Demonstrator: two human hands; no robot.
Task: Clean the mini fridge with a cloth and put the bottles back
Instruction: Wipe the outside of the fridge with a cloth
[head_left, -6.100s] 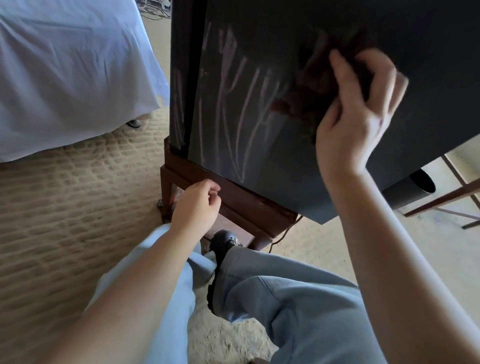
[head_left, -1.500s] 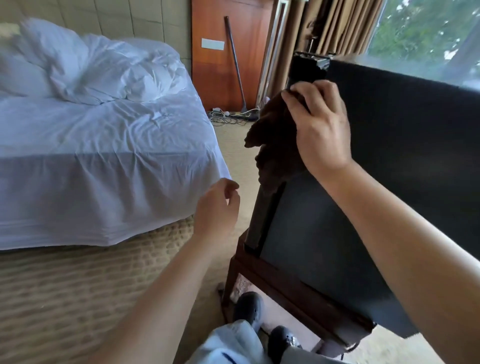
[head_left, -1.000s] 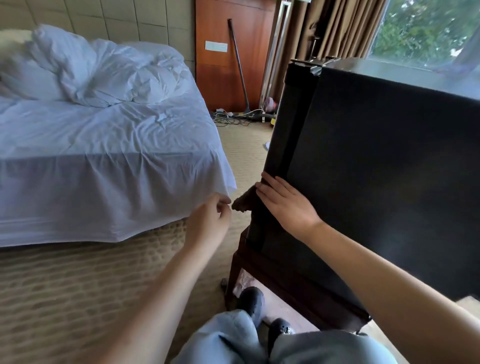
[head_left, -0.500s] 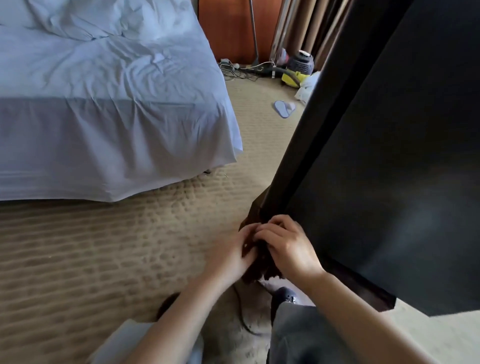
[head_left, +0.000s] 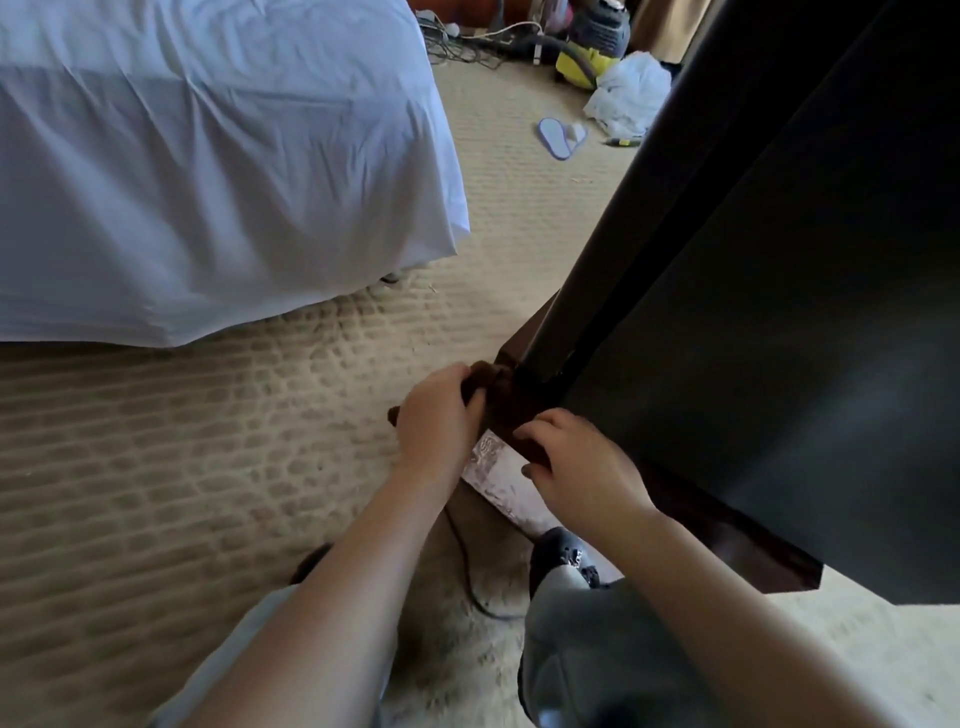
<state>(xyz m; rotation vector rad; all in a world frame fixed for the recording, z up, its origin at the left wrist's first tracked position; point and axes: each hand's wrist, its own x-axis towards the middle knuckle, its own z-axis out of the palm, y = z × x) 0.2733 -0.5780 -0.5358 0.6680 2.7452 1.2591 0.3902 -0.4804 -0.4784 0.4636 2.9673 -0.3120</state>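
Observation:
The black mini fridge (head_left: 779, 312) fills the right side and stands on a dark wooden stand (head_left: 727, 525). No bottles are in view. A dark brown cloth (head_left: 493, 384) is bunched at the fridge's lower left corner, against the stand. My left hand (head_left: 441, 415) grips the cloth's upper end from the left. My right hand (head_left: 576, 467) pinches its lower end between curled fingers and thumb, just under the fridge's bottom corner. The dark cloth is hard to tell apart from the dark wood behind it.
A bed with a white sheet (head_left: 208, 156) takes up the upper left. On the beige carpet behind lie a slipper (head_left: 561, 137), a white bag (head_left: 628, 93) and a yellow vacuum (head_left: 587, 57). A thin cable (head_left: 467, 571) runs past my shoe (head_left: 558, 551).
My right hand slid the cloth down the fridge's left edge from top to bottom. My left hand came in and took hold of the cloth. The view tilted downward.

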